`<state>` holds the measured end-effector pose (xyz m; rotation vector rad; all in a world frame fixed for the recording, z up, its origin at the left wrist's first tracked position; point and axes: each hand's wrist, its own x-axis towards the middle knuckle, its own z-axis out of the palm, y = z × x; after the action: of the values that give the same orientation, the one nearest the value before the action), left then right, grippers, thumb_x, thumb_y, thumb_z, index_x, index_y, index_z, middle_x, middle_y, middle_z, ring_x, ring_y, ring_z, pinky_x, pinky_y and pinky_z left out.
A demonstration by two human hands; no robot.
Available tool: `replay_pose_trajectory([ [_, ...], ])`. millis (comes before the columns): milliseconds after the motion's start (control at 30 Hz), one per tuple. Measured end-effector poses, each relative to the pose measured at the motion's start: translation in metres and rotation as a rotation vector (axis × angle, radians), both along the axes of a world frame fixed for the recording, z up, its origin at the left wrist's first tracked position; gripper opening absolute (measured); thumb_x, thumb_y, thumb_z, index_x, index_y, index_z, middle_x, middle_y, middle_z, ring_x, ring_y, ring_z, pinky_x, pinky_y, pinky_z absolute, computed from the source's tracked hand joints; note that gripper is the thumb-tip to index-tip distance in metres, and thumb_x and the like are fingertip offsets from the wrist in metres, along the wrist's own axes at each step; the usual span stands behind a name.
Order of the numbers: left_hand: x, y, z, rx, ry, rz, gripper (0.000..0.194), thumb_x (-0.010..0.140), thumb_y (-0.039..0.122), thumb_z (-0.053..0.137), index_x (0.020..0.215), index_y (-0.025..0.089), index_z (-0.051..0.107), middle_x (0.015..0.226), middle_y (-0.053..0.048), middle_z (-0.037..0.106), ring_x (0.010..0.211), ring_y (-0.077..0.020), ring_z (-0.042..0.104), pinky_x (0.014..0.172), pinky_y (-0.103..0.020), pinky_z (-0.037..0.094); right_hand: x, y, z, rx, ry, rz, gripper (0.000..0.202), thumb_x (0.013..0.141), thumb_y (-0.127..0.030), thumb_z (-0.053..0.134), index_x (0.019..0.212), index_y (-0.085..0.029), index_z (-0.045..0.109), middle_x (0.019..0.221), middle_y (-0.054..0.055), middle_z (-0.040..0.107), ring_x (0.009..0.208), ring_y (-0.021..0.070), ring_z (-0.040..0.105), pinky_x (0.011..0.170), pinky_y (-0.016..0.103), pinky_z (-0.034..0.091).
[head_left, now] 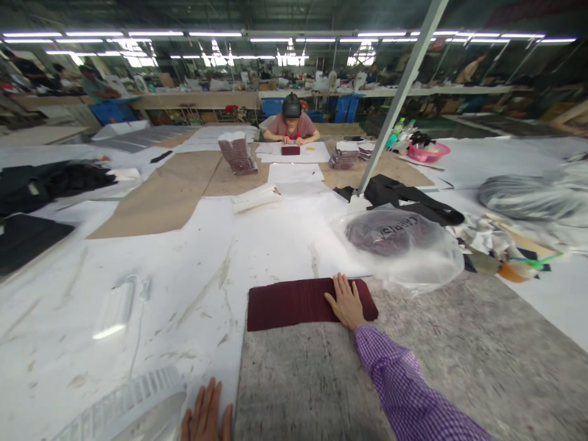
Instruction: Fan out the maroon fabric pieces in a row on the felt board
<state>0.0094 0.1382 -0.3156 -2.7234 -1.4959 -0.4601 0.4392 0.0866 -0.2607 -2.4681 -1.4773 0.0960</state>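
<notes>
A dark maroon piece of fabric (289, 303) lies flat across the far edge of a grey mottled board (303, 373). My right hand (348, 301) rests palm down on the fabric near its right end, fingers stretched out. Over the white tabletop at the bottom, just left of the board, is my left hand (206, 411), with its fingers spread and nothing visible in them. Part of that hand is cut off by the lower frame edge. Beside it stands a white slotted casing (133, 401), possibly a fan.
A clear plastic bag (404, 248) with dark contents sits beyond the board, near a metal post (399, 98). Fabric scraps (491, 242) lie at right. A white power device (114, 307) with a cable is at left. Across the table, a person (292, 122) works between stacked pieces (343, 155).
</notes>
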Motion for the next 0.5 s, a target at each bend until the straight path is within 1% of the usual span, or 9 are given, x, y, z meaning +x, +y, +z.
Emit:
replay_pose_trajectory([
  [33,-0.001,0.0,0.001,0.0,0.008,-0.018,0.065,0.088,0.03,0.04,0.147,0.029,0.01,0.138,-0.012,0.052,0.129,-0.028,0.045,0.105,-0.052,0.032,0.012,-0.011,-0.007,-0.025,-0.008,-0.001,0.063,0.096,-0.042,0.027,0.144,0.0,0.028,0.149,0.024,0.028,0.141,0.033,0.019,0.112,0.056,0.012],
  [67,-0.001,0.0,0.002,0.0,0.012,-0.03,0.066,0.088,0.029,0.041,0.147,0.029,0.01,0.138,-0.012,0.052,0.129,-0.0279,0.044,0.105,-0.051,0.032,0.023,-0.021,-0.014,-0.046,-0.016,0.024,0.061,0.095,-0.042,0.029,0.143,-0.005,0.032,0.15,0.02,0.03,0.141,0.0292,0.02,0.113,0.051,0.014],
  [133,-0.001,0.0,0.004,0.009,0.004,-0.034,0.066,0.088,0.028,0.041,0.147,0.029,0.009,0.138,-0.011,0.052,0.13,-0.0275,0.044,0.106,-0.051,0.031,0.039,-0.034,-0.024,-0.071,-0.04,0.04,0.058,0.095,-0.041,0.029,0.143,-0.01,0.034,0.151,0.013,0.03,0.142,0.0235,0.019,0.115,0.045,0.015],
  [167,0.0,0.0,0.005,0.012,-0.003,-0.033,0.066,0.089,0.028,0.041,0.147,0.029,0.009,0.138,-0.011,0.053,0.13,-0.0272,0.044,0.105,-0.051,0.031,0.046,-0.041,-0.026,-0.078,-0.055,0.027,0.057,0.095,-0.041,0.027,0.143,-0.012,0.034,0.152,0.012,0.029,0.142,0.0229,0.018,0.115,0.045,0.014],
  [233,0.002,0.0,0.006,0.024,-0.029,-0.024,0.064,0.089,0.027,0.04,0.146,0.03,0.011,0.136,-0.01,0.054,0.129,-0.0269,0.045,0.105,-0.05,0.032,0.058,-0.055,-0.025,-0.083,-0.087,-0.035,0.058,0.095,-0.041,0.025,0.143,-0.011,0.033,0.152,0.014,0.028,0.142,0.0257,0.017,0.114,0.05,0.012],
  [333,0.006,-0.002,0.011,0.018,-0.078,-0.017,0.059,0.089,0.025,0.039,0.145,0.026,0.02,0.135,-0.01,0.056,0.128,-0.0269,0.046,0.106,-0.05,0.03,0.07,-0.075,-0.015,-0.086,-0.115,-0.115,0.059,0.094,-0.041,0.023,0.143,-0.009,0.033,0.15,0.017,0.03,0.141,0.0302,0.021,0.113,0.055,0.013],
  [400,0.008,-0.004,0.016,-0.01,-0.095,-0.004,0.054,0.089,0.026,0.039,0.143,0.023,0.03,0.136,-0.01,0.055,0.129,-0.0261,0.044,0.108,-0.049,0.027,0.065,-0.079,-0.009,-0.077,-0.12,-0.148,0.06,0.095,-0.038,0.021,0.144,-0.005,0.03,0.15,0.021,0.028,0.14,0.033,0.02,0.112,0.059,0.01],
  [433,0.008,-0.006,0.018,-0.03,-0.097,0.004,0.052,0.089,0.027,0.039,0.14,0.021,0.034,0.136,-0.01,0.054,0.13,-0.0255,0.043,0.11,-0.049,0.026,0.057,-0.077,-0.007,-0.07,-0.116,-0.156,0.06,0.095,-0.037,0.02,0.144,-0.004,0.028,0.15,0.022,0.027,0.141,0.034,0.018,0.111,0.06,0.01],
  [500,0.008,-0.008,0.023,-0.059,-0.103,0.015,0.048,0.089,0.028,0.038,0.136,0.019,0.042,0.138,-0.009,0.053,0.132,-0.0246,0.041,0.112,-0.047,0.023,0.028,-0.066,-0.007,-0.059,-0.095,-0.155,0.06,0.096,-0.036,0.02,0.144,-0.002,0.026,0.15,0.024,0.024,0.141,0.035,0.015,0.11,0.061,0.01],
])
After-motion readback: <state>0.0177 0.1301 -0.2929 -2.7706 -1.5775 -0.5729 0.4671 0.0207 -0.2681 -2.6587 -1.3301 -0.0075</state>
